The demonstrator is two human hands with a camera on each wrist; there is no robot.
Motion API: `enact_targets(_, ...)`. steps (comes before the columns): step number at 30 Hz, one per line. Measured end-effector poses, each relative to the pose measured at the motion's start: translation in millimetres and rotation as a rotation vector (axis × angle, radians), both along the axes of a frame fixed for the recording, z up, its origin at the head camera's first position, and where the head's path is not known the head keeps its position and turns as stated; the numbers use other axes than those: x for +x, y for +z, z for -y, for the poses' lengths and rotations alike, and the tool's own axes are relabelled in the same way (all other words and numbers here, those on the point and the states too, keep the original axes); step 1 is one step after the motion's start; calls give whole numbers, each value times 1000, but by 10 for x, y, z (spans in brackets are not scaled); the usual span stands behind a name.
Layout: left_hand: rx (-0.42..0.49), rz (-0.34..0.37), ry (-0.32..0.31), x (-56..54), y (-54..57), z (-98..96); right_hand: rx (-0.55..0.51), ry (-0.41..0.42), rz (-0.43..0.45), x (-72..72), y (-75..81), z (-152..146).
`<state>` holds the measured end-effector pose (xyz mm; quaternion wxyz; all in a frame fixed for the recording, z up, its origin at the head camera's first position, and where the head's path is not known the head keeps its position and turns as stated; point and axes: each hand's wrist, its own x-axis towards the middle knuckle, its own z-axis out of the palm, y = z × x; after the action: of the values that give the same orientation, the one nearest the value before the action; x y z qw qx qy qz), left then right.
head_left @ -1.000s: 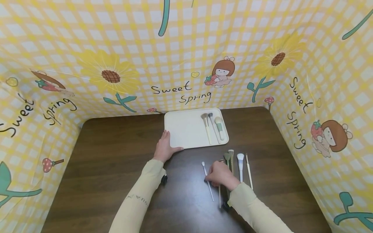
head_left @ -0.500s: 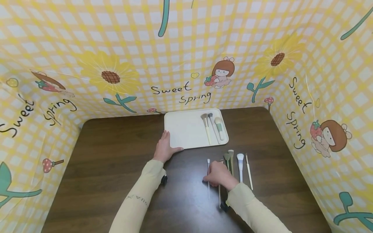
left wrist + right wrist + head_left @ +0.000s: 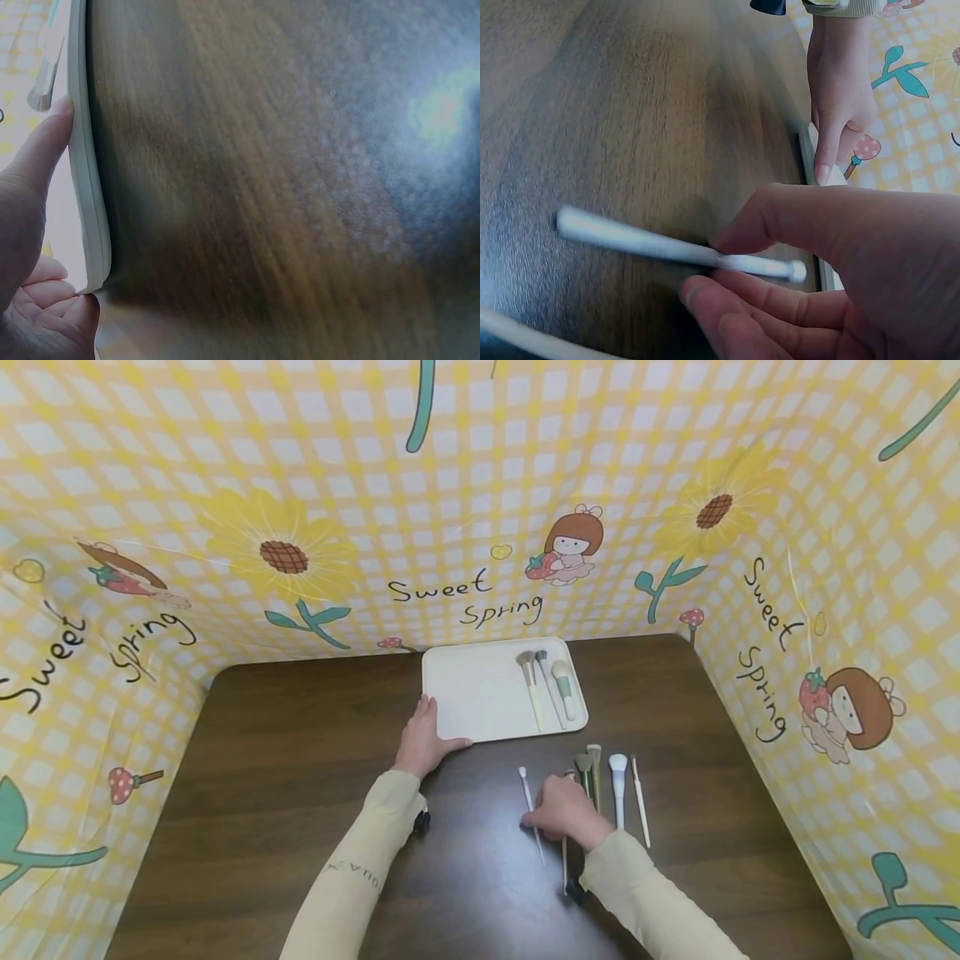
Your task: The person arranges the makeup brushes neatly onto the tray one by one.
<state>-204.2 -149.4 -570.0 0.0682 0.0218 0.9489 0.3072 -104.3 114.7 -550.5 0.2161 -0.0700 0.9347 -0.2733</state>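
My left hand [image 3: 420,743] grips the near left corner of a white tray [image 3: 480,689]. In the left wrist view its thumb lies on the tray's rim [image 3: 84,172], with the other fingers curled at the corner. Nearer me, my right hand [image 3: 566,810] pinches a thin white makeup brush [image 3: 528,792] between thumb and fingers. The right wrist view shows this brush [image 3: 645,241] lying slantwise across the fingertips, low over the table. Beneath the right hand is another slim brush [image 3: 566,872], partly hidden.
Three makeup brushes lie on the tray's right side, the rightmost a green-and-white brush [image 3: 564,689]. Right of my right hand are a green brush [image 3: 583,766], a tan brush [image 3: 596,768], a white brush [image 3: 618,785] and a thin cream brush [image 3: 641,802]. Patterned cloth [image 3: 465,527] walls the dark table [image 3: 300,760].
The pinched brush swings from slanted to nearly straight, then its bristle end tips left again. My right hand shifts very slightly left. Left hand and tray stay put.
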Motion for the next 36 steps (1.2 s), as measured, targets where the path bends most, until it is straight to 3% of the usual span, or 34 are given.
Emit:
enact_targets(8,-14,5,-4,-13,-3,2,-23,-23,7,-17,-1,37)
enact_targets(15,-7,-1,-4,-11,-5,4,-131,-68,-11,-130,101,27)
enact_targets(26,0,-6,-4,-19,-8,2,-166,-103,-173,-362,280,-8)
enact_targets(36,-5,-9,1,-21,-16,3,-282,-156,-214,-491,381,-34)
